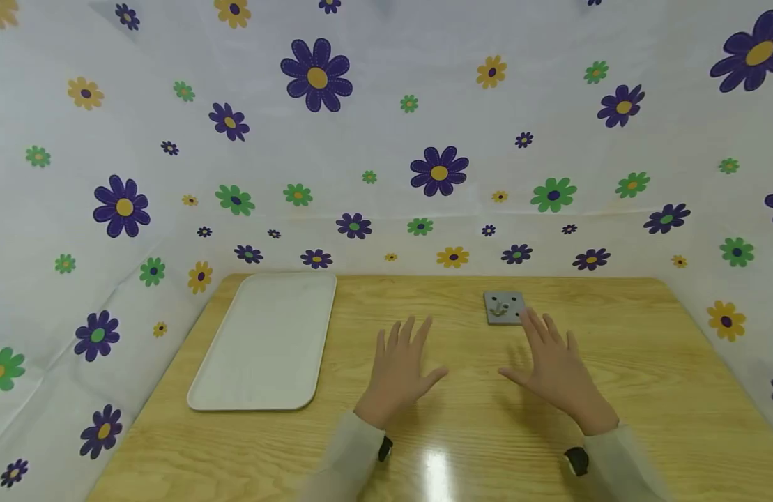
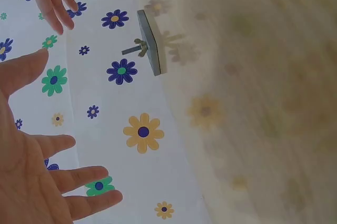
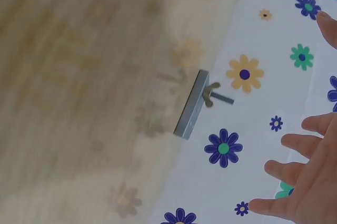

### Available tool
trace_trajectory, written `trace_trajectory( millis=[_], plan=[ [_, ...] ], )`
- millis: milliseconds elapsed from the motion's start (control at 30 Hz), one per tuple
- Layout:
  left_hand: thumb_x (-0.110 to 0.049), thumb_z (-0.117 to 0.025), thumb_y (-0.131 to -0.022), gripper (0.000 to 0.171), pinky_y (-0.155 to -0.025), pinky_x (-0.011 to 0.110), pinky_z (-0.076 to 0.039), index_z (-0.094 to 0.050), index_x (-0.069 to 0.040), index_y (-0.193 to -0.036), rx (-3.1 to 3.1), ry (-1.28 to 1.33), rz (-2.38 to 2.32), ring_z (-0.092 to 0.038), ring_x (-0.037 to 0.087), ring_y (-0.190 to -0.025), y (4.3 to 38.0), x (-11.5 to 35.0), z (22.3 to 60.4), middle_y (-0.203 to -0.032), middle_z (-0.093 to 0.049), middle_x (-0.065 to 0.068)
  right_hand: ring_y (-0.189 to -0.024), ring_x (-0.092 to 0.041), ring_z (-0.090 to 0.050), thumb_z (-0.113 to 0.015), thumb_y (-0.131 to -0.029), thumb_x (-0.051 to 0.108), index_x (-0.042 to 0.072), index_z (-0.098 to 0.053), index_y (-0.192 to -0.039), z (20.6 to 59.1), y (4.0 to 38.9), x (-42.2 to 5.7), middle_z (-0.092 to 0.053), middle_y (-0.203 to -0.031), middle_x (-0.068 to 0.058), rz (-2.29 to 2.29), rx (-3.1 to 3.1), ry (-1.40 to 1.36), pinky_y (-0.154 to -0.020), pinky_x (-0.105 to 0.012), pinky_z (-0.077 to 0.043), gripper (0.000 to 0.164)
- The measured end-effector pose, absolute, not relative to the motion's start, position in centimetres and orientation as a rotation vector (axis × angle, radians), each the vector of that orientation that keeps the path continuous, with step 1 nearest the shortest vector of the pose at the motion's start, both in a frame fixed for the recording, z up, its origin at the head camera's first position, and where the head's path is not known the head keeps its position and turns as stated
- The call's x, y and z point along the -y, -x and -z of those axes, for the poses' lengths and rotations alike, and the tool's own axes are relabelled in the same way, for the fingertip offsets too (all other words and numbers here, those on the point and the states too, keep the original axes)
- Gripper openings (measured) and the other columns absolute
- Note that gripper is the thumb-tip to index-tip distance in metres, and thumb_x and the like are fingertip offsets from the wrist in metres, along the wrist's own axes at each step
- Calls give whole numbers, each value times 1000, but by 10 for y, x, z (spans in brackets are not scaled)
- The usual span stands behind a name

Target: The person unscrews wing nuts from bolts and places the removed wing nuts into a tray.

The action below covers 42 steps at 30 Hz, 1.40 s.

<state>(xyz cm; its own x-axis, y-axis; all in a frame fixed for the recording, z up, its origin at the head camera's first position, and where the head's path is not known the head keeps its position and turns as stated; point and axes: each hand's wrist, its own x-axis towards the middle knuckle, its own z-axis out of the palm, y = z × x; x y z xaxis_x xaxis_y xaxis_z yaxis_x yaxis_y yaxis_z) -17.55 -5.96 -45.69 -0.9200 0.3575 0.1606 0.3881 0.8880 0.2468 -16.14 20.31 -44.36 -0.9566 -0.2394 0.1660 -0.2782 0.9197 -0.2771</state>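
Note:
A grey square plate point(image 1: 514, 300) with several dark holes lies toward the back of the table, right of centre. From it stands a threaded bolt point(image 2: 129, 51) carrying a brassy wing nut point(image 3: 210, 94). My left hand point(image 1: 396, 373) hovers over the middle of the table, fingers spread, holding nothing. Likewise spread and holding nothing, my right hand point(image 1: 558, 373) is above the wood just in front of the plate. Its fingertips overlap the plate's near right corner in the head view; whether they touch cannot be told there, but the right wrist view shows them apart.
On the left of the wooden table point(image 1: 436, 307) lies a white rectangular tray point(image 1: 267, 341). A flower-patterned white cloth point(image 1: 373, 125) rises along the back and both sides of the table. Each wrist has a dark band near the sleeve cuff.

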Motion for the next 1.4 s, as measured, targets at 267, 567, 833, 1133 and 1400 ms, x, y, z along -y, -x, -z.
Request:
trace_trajectory(
  millis=[267,567,833,1133,1400],
  plan=[
    [-56,-56,-86,81,-109,47,-34,-26,-15,-148,2954,694,264,-42,28,-131,220,44,442,-145,-41,11,-134,-50,-26,-66,-81,50,-1,-17,-148,440,206,-237,-28,-147,-30,-522,3007,-397,-103,-72,-18,97],
    [-54,-55,-88,79,-110,43,-34,-26,-14,-149,3055,815,215,-42,27,-132,268,4,449,-144,-42,8,-132,-51,-30,-71,-79,39,-4,-20,-146,447,257,-264,-29,-146,-32,-601,3141,-430,-105,-65,-27,95],
    [-58,-58,-84,80,-109,45,-36,-30,-19,-147,3115,814,128,-43,28,-130,305,-22,474,-143,-43,7,-131,-49,-33,-76,-74,39,-4,-23,-146,471,290,-261,-31,-146,-30,-619,3269,-504,-106,-65,-25,98],
    [-60,-62,-80,82,-111,45,-32,-32,-21,-146,3221,742,83,-41,27,-132,315,-43,488,-145,-42,6,-116,-40,-49,-78,-74,35,-5,-24,-145,485,304,-259,-43,-136,-29,-589,3310,-516,-98,-59,-40,98],
    [-62,-63,-77,83,-112,43,-31,-34,-25,-144,3213,706,53,-41,26,-131,323,-56,498,-143,-42,3,-106,-32,-55,-77,-75,27,-7,-26,-143,493,315,-260,-49,-130,-26,-608,3294,-584,-93,-53,-45,92]
  ],
)
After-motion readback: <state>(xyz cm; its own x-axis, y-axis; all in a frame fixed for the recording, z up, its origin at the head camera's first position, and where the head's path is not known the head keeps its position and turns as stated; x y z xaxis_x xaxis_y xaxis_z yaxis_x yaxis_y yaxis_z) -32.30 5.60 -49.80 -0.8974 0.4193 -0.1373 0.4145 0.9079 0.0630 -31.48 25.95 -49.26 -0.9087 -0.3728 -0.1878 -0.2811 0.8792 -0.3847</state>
